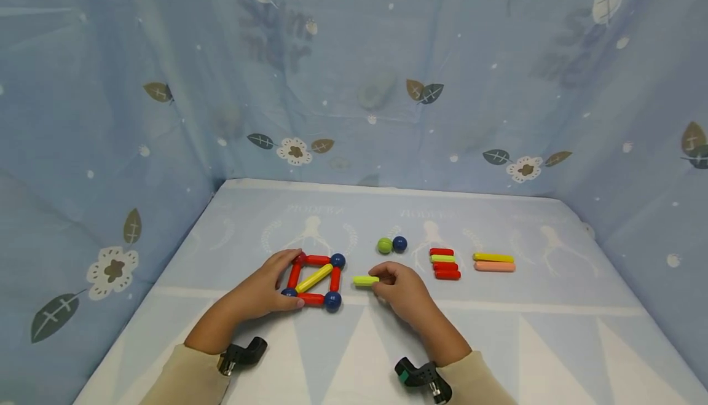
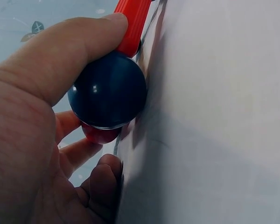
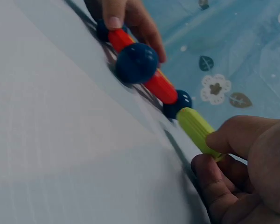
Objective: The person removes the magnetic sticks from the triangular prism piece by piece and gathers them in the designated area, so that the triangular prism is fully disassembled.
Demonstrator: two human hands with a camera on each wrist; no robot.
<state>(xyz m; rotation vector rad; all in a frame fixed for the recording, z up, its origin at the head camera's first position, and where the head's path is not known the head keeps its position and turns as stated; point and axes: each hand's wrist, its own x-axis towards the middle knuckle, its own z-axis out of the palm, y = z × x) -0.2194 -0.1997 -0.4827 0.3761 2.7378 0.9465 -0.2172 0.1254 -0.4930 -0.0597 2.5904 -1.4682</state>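
left hand (image 1: 260, 291) reaches in from lower left, spanning the left side of the square frame (image 1: 314, 278); it grips the frame, thumb on the near red stick (image 1: 312, 300), fingertips at the red ball (image 1: 300, 259). right hand (image 1: 405, 292) reaches in from lower right, thumb and fingers pinching the light green stick (image 1: 362, 281), which lies just right of the frame.

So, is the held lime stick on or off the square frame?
Off: the head view shows bare table between the lime stick, pinched in the right fingers, and the frame.
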